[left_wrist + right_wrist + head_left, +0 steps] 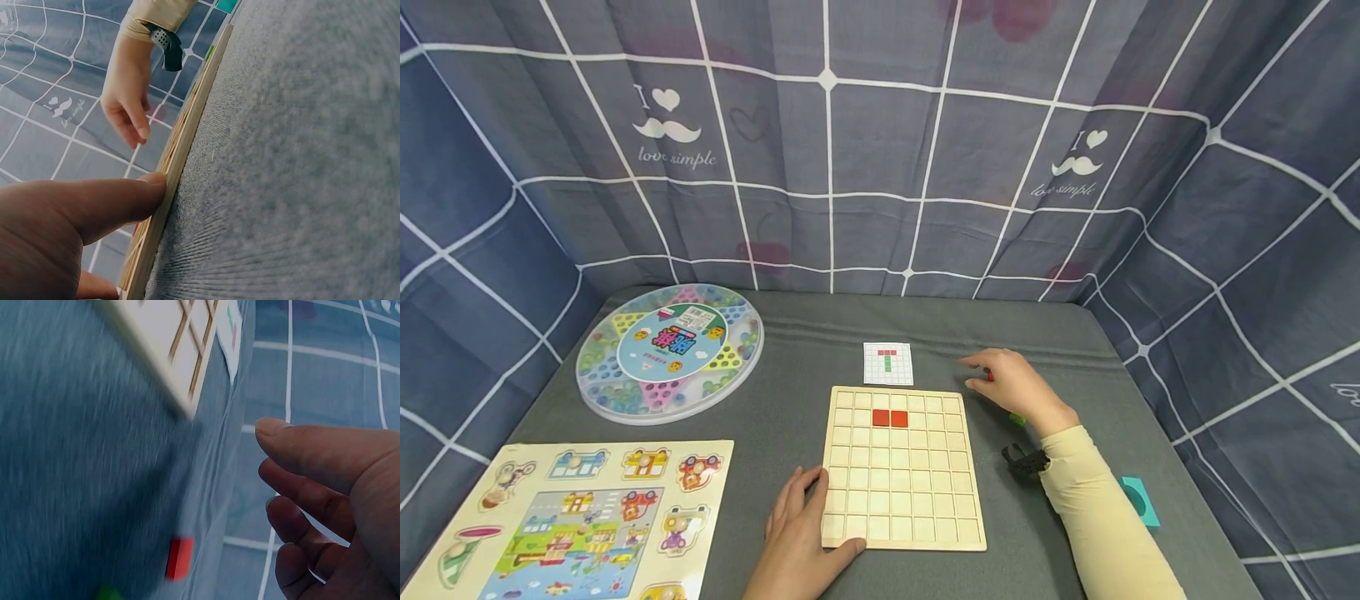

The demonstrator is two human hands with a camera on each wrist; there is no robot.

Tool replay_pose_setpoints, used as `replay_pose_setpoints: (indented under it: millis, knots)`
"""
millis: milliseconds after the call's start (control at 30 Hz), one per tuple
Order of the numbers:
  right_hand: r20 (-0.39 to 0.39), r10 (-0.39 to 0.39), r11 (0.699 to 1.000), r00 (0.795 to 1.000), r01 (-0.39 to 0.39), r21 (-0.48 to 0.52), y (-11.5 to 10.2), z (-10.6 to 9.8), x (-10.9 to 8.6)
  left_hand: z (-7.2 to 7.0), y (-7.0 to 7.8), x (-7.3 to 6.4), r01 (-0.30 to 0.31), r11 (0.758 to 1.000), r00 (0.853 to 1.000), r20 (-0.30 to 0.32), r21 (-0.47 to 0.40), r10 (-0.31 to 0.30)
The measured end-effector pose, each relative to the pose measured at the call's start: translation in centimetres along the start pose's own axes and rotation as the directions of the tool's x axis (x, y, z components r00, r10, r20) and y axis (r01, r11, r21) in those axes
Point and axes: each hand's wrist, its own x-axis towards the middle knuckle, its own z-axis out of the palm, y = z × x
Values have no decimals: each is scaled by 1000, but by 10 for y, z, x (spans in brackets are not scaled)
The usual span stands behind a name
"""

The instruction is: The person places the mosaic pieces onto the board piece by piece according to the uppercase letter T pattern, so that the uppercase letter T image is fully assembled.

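Observation:
A square wooden grid board (pixel 917 483) lies on the grey cloth with two red square pieces (pixel 898 418) side by side in an upper row. My left hand (pixel 801 533) rests at its lower left corner, fingers along the left side and a straight thumb (pixel 119 200) against the front edge. My right hand (pixel 1015 387) hovers right of the board's far corner, fingers loosely bent and apart, nothing between them. A red block (pixel 179 557) lies on the cloth near it, partly hidden in the head view. Under the right wrist is a green block (pixel 1017 419).
Behind the board lies a white pattern card (pixel 887 363) with a red and green T. A round marble game box (pixel 670 354) and a picture puzzle board (pixel 580 525) are on the left. A turquoise piece (pixel 1141 502) sits beyond the right forearm. A patterned curtain (pixel 880 167) surrounds the table.

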Motion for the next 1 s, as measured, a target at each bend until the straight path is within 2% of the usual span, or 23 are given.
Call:
replay_pose_setpoints:
  millis: [300, 467, 1000]
  knots:
    - [12, 87, 996, 996, -87, -18, 31, -9, -7, 0, -1, 0, -7, 1000, 1000, -5, -8, 7]
    - [23, 98, 995, 995, -97, -38, 43, -7, -7, 1, -1, 0, -6, 1000, 1000, -9, -4, 6]
    - [77, 154, 988, 985, -152, -30, 57, 1, -7, 0, 0, 0, -5, 1000, 1000, -4, -10, 5]
